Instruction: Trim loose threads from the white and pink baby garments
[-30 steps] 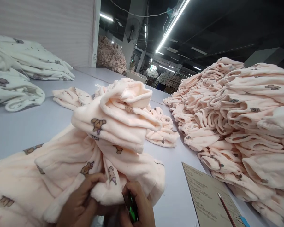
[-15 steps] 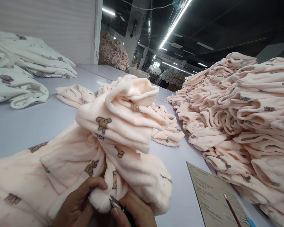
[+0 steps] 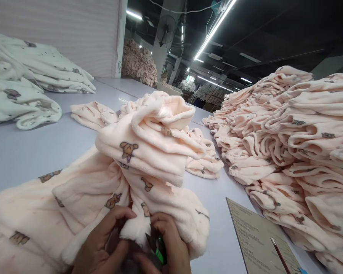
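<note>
A pale pink plush garment [image 3: 148,156] printed with small brown bears lies bunched on the table in front of me. My left hand [image 3: 104,239] pinches a fluffy edge of it near the bottom of the view. My right hand [image 3: 171,238] is closed around small thread snips [image 3: 159,251] with a green part showing. Their dark blades lie against the pinched edge, just right of my left fingers. The lower fingers of both hands are partly in shadow.
Tall heaps of pink plush garments [image 3: 274,129] fill the right side. White printed garments [image 3: 28,83] lie at the left. On the table [image 3: 20,152], a printed board [image 3: 248,236] with a pencil [image 3: 280,253] on it is at the lower right. Smaller pink pieces [image 3: 93,115] lie behind.
My right hand has turned, and the snips' blades have shifted right and more of their green part shows. The pinched edge has moved up and right with my left hand.
</note>
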The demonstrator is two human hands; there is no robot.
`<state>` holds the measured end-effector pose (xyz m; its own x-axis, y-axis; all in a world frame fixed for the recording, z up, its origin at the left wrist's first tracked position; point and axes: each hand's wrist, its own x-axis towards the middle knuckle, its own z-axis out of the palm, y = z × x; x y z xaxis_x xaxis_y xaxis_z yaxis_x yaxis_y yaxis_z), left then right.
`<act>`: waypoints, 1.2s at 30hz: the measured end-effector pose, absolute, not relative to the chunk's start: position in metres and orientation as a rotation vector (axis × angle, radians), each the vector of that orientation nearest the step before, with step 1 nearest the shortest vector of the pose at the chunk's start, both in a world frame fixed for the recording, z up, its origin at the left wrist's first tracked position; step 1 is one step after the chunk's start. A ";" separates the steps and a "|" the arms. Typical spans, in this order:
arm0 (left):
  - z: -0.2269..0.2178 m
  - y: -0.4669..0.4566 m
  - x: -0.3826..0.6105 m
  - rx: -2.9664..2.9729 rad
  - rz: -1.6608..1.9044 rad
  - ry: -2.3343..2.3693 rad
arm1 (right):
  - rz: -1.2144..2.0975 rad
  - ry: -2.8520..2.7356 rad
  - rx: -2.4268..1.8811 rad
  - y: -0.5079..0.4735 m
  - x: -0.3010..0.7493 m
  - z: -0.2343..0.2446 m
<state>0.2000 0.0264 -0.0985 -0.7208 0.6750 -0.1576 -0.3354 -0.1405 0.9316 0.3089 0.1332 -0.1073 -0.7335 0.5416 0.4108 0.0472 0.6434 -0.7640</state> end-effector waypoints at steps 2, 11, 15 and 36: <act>-0.097 0.031 0.194 0.369 1.839 1.264 | 1.096 -2.183 -0.537 0.141 0.307 -0.102; -0.096 0.040 0.173 0.081 1.576 0.907 | 0.929 -2.195 -0.716 0.167 0.306 -0.077; -0.094 0.040 0.174 0.085 1.563 0.925 | 0.862 -2.315 -0.533 0.154 0.320 -0.083; -0.091 0.037 0.180 0.410 1.585 1.080 | 0.355 -2.519 -0.552 0.132 0.317 -0.107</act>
<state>0.1799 0.0369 -0.0909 -0.3209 0.9060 -0.2761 -0.5884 0.0378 0.8077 0.3168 0.1316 -0.1068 -0.7749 0.4514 0.4425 0.3114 0.8818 -0.3543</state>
